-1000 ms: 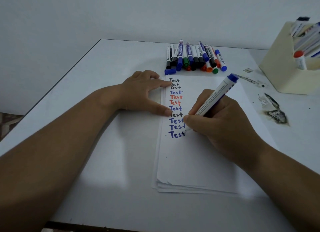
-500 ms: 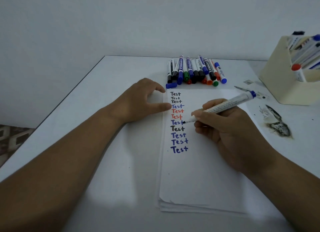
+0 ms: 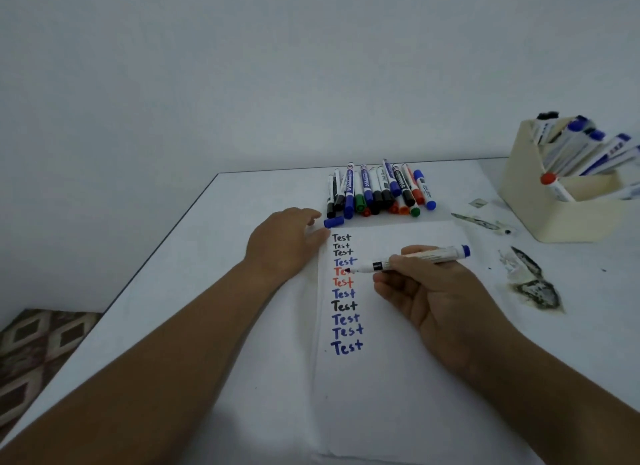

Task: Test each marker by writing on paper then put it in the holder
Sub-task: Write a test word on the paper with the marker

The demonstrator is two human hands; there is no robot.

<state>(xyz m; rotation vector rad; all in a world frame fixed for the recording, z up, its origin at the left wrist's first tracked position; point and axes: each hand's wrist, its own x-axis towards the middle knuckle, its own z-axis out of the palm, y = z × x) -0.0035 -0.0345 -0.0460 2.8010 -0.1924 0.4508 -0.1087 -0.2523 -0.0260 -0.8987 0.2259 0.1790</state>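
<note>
My right hand [image 3: 424,288] holds an uncapped blue marker [image 3: 415,259] almost level over the paper [image 3: 415,378], its tip pointing left above the red "Test" lines. A loose blue cap [image 3: 334,222] lies at the paper's top left corner. My left hand [image 3: 285,241] rests on the table beside the paper's upper left edge, fingertips close to that cap. A column of "Test" words in black, blue and red runs down the sheet. Several capped markers [image 3: 379,192] lie in a pile behind the paper. The cream holder [image 3: 554,215] at the right has several markers in it.
The white table [image 3: 214,291] ends at a dark edge on the left, with patterned floor below. Dark stains and scraps [image 3: 530,284] mark the table between the paper and the holder. A plain wall rises behind.
My right hand has lifted the marker off the last "Test" line and swung it up the page to lie nearly flat. My left hand has slid up toward the loose cap. The camera has tilted up.
</note>
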